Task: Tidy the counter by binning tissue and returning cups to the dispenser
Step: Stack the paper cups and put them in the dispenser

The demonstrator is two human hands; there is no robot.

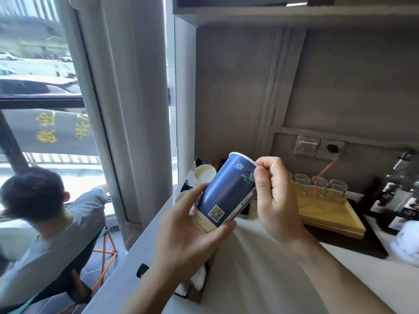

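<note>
1. Blue paper cup [229, 191] sat mid-frame, held above the white worktop [260, 264], tilted with its white rim toward 1 o'clock and its base toward 7 o'clock. A QR code showed on the lower wall. Stepped edges at the base suggested more than one cup nested; count could not be told.
2. Left hand [188, 232] lay at 7 o'clock of the cup, cupped round the base, fingers wrapped on the left wall, thumb pressed under the bottom edge.
3. Right hand [274, 196] lay at 3 o'clock of the cup, fingers curled, thumb and fingertips pinching the rim and upper wall.
4. The cup lay between the two hands, touched by both, clear of the worktop.
5. A second paper cup [204, 174], white inside, stood at 10 o'clock of the held cup, mouth facing the camera, near the worktop's far left corner.
6. White tissue [199, 277] showed at 6 o'clock, under the left wrist, at the mouth of a dark box; partly hidden.
7. Wooden tray [331, 214] lay at 3 o'clock past the right hand, with clear glass jars [319, 184] along its far side.
8. Wall sockets [317, 147] sat at 1 o'clock above the tray.
9. A seated person in a grey sleeve [56, 223] was at 9 o'clock, beside the window.
</note>
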